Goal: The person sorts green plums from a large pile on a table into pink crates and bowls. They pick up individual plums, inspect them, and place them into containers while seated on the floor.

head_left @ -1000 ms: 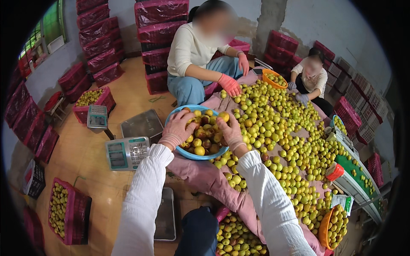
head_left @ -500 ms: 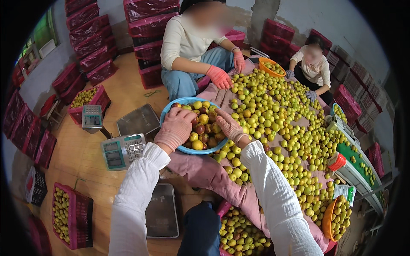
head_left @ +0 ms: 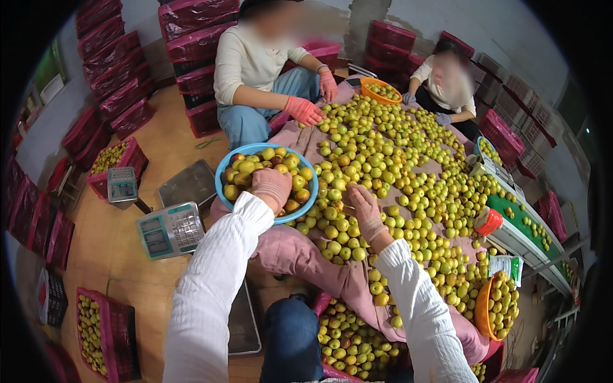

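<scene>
A light-blue plastic basin (head_left: 225,163), heaped with round yellow-green and reddish fruits (head_left: 262,165), sits at the near left edge of a pink cloth (head_left: 300,255). My left hand (head_left: 273,186), in a thin pale pink glove, reaches into the basin's right side; its fingers are hidden among the fruits. Over the loose fruits (head_left: 408,185) on the cloth, right of the basin, is my right hand (head_left: 366,209), gloved the same way. Its fingers are apart, and no fruit shows in them.
Two other people sort across the cloth, one with pink gloves (head_left: 304,110), one with grey gloves (head_left: 443,119). Orange baskets of fruit (head_left: 483,313) stand at its edges. Left are scales (head_left: 170,230) and fruit crates (head_left: 121,325); right, a green conveyor (head_left: 520,223). Wrapped crates (head_left: 198,25) are stacked behind.
My right hand has left the basin's right rim and moved over the loose fruits. My left hand has moved right and nearer across the basin. The whole view has shifted slightly.
</scene>
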